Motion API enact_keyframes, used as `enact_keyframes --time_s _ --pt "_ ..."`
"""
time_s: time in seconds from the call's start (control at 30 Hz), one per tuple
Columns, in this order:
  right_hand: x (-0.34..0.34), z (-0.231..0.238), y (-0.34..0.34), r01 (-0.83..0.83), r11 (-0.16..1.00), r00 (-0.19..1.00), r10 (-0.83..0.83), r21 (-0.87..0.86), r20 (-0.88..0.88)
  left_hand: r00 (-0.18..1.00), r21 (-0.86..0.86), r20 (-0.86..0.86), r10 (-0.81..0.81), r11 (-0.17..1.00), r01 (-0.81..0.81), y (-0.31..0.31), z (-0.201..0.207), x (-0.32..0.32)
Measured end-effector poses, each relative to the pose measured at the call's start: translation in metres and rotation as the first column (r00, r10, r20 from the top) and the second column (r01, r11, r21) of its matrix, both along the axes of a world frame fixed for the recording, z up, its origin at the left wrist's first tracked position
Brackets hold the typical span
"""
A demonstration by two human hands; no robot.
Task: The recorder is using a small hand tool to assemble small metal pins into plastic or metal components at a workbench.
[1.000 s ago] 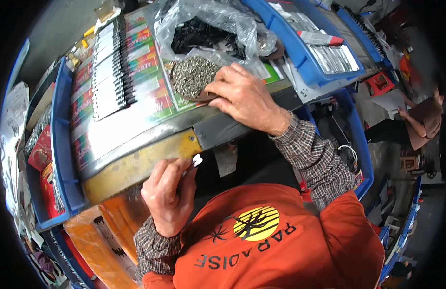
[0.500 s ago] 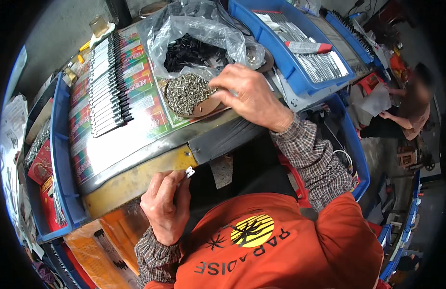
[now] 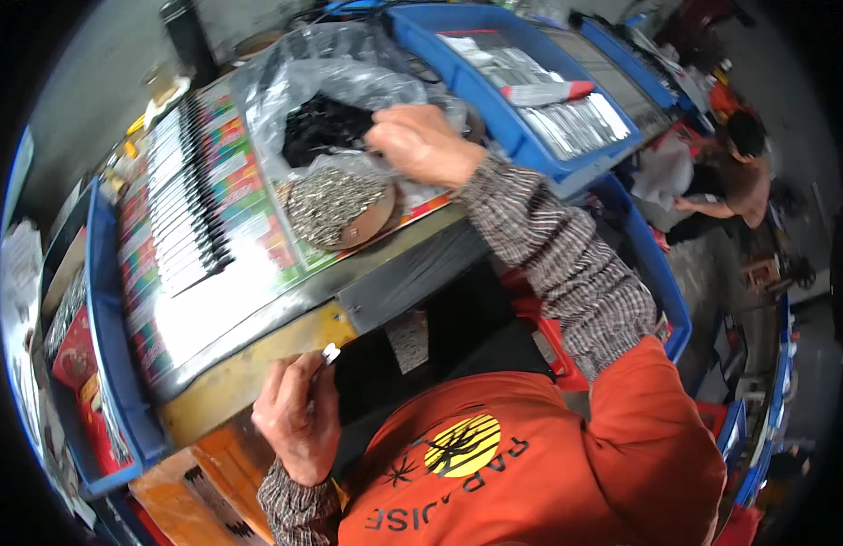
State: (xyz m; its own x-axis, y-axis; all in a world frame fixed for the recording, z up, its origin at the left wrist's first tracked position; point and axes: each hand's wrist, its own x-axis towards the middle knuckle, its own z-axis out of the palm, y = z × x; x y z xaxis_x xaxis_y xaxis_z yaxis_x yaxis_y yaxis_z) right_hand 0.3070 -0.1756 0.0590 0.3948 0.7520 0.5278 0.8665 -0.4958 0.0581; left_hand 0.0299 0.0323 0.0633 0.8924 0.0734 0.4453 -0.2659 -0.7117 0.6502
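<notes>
White piece (image 3: 330, 353) near bench edge (image 3: 257, 375), bag (image 3: 298, 80) gaping open

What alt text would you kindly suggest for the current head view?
A person's right hand is at a clear plastic bag of black pieces; the left hand holds a small pale item before the bench. Metal parts lie heaped nearby, with pale strips rowed at left.

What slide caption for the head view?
Right hand at clear bag of black parts; left hand pinches small pale piece.
</notes>
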Motion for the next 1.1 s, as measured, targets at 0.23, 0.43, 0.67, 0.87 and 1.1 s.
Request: enact_keyframes --time_s 0.23,0.43,0.67,0.87,1.1 --pt "0.006 -0.013 0.022 -0.046 0.987 0.998 0.053 0.155 -0.039 0.999 0.012 -0.016 0.028 1.000 -0.028 -0.002 -0.003 -0.006" --pt "-0.002 -0.012 0.016 0.074 0.985 0.997 -0.071 0.157 -0.027 0.999 0.028 -0.035 0.010 1.000 -0.009 -0.010 -0.001 -0.007" --pt "-0.013 -0.012 0.012 0.112 0.971 0.992 -0.122 0.212 0.036 0.999 0.025 -0.042 0.005 1.000 -0.004 -0.016 -0.001 -0.008" --pt "-0.006 -0.020 0.020 0.106 0.979 0.990 -0.087 0.173 -0.115 1.000 0.075 0.005 -0.020 0.997 0.020 -0.025 0.003 -0.009" --pt "-0.006 -0.013 0.021 0.080 0.995 0.996 -0.082 0.059 0.038 1.000 0.053 -0.023 -0.008 0.999 0.009 -0.024 0.001 -0.012"
